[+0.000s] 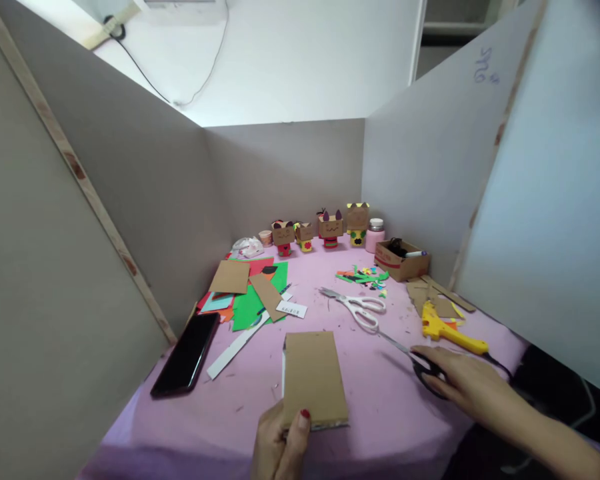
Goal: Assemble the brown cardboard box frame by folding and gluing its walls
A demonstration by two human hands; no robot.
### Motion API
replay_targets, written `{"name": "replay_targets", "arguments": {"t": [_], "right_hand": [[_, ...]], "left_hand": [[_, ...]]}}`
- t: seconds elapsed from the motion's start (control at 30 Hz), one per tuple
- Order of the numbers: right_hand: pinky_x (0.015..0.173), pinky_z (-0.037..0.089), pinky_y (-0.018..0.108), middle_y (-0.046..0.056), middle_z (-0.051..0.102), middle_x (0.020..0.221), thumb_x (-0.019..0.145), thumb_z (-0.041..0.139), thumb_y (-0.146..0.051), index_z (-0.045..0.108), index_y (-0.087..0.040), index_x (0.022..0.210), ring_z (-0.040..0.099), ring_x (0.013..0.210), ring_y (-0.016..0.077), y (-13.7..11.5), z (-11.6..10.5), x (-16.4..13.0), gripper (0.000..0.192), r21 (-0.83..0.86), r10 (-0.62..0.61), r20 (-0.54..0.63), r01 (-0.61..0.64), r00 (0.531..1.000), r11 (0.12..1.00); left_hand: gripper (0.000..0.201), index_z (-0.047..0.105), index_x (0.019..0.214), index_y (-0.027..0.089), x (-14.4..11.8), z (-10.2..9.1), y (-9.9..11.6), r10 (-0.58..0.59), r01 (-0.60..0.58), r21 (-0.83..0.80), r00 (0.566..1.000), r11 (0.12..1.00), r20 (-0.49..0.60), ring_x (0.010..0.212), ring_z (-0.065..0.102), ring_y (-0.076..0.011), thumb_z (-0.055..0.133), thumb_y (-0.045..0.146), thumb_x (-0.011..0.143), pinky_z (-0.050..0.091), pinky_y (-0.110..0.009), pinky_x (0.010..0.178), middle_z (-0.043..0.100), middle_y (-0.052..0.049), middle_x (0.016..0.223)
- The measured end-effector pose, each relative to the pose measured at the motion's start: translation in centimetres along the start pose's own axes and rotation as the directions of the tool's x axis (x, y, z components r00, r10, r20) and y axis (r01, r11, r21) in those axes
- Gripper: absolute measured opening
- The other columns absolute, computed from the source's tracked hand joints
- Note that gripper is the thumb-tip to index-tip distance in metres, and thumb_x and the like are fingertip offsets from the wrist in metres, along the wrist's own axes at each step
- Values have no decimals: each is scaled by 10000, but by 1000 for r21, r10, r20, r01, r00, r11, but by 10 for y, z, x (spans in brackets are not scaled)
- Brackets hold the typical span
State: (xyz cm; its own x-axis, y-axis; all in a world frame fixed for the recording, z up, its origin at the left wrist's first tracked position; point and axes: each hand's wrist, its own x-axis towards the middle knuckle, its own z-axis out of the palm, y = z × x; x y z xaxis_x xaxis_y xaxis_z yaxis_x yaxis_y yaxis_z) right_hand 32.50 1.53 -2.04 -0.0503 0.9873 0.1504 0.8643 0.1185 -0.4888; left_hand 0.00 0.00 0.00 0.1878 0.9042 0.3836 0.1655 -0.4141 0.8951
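Now | left hand pinches cardboard piece's near edge | right hand grips black-handled scissors

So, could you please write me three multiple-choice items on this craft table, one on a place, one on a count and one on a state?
1. Where does the black phone lie?
A. at the table's left edge
B. inside the cardboard box
C. under the white scissors

2. How many box-headed cardboard figures stand by the back wall?
A. two
B. four
C. seven

3. What is the left hand doing?
A. lying flat and empty
B. gripping the brown cardboard piece
C. holding the yellow glue gun

Answers: 1 A, it lies by the left partition; 2 B, four stand in a row; 3 B, the thumb presses on the card's near edge, while the right hand rests on black-handled scissors.
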Motion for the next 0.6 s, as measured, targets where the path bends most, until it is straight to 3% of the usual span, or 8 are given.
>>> {"name": "replay_targets", "arguments": {"t": [0.17,0.27,0.37,0.43,0.5,0.6], "right_hand": [[824,444,529,195,629,999,767,484,-294,731,-192,883,571,962,376,-6,19,25,292,53,-14,-56,17,998,998],[862,439,451,148,636,974,835,480,-438,700,-198,961,570,946,305,-36,29,20,349,232,-22,-17,26,1000,972],[538,475,268,61,662,817,860,401,-584,643,-188,1027,577,610,171,-78,45,17,493,485,-81,137,4,987,875],[430,392,225,17,609,662,828,389,-659,639,-156,873,468,474,118,-98,57,19,564,599,-117,183,-16,976,800],[475,394,226,6,573,631,815,432,-656,617,-151,767,470,519,121,-106,66,20,540,665,-141,172,-10,975,746],[618,434,268,30,591,688,819,520,-570,628,-159,690,534,664,171,-102,74,18,444,681,-157,123,32,980,732]], "left_hand": [[373,724,895,201,25,12,-30,83,-84,2,990,996,115,808,607,-199,415,408,925,435,-263,763,715,-55,889],[377,716,920,188,31,15,-38,104,-112,34,980,993,171,815,618,-201,397,390,933,436,-265,753,714,-70,895],[359,701,971,206,32,15,-36,127,-141,34,957,989,260,866,616,-203,378,359,941,442,-272,793,710,-72,967],[340,674,1047,226,32,11,-33,168,-193,37,922,980,350,944,603,-211,366,327,943,444,-282,847,693,-72,1067],[324,616,1150,238,31,6,-31,179,-232,79,890,969,419,1036,574,-216,376,288,938,435,-290,902,651,-76,1179],[326,565,1214,255,28,0,-33,113,-231,178,856,956,504,1082,542,-206,413,238,926,399,-301,972,621,-70,1230]]}}
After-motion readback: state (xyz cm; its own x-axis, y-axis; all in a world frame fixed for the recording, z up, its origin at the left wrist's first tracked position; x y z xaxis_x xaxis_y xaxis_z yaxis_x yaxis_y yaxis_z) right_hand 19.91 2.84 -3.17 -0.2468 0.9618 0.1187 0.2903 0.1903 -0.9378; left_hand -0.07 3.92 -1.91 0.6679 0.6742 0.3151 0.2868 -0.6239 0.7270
